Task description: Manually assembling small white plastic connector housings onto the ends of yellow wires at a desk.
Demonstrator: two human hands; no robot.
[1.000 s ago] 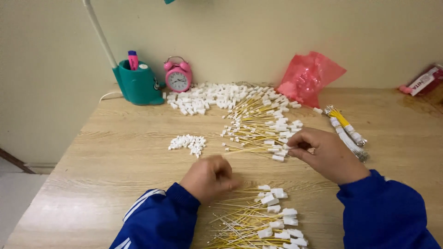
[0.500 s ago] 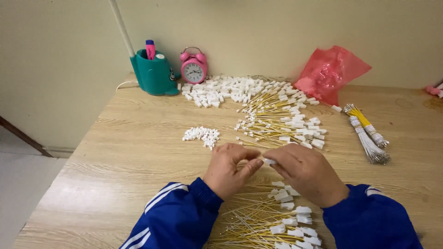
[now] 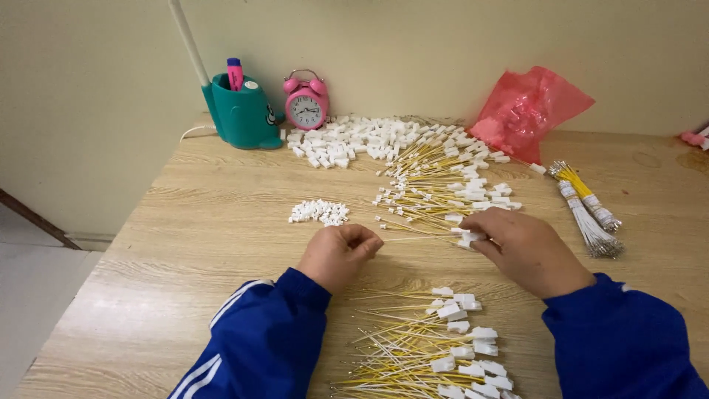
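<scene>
Both hands have drawn apart since half a second ago, when they met in the middle. Now the right hand (image 3: 526, 250) rests at the near edge of the far wire pile (image 3: 443, 185), fingertips pinched on a white connector (image 3: 468, 236) with its yellow wire running toward the left hand (image 3: 338, 255). That hand is curled into a loose fist; whether it grips the wire's end I cannot tell. Just beyond it lies a small heap of white housings (image 3: 319, 212). Finished wires (image 3: 436, 351) lie below both wrists.
</scene>
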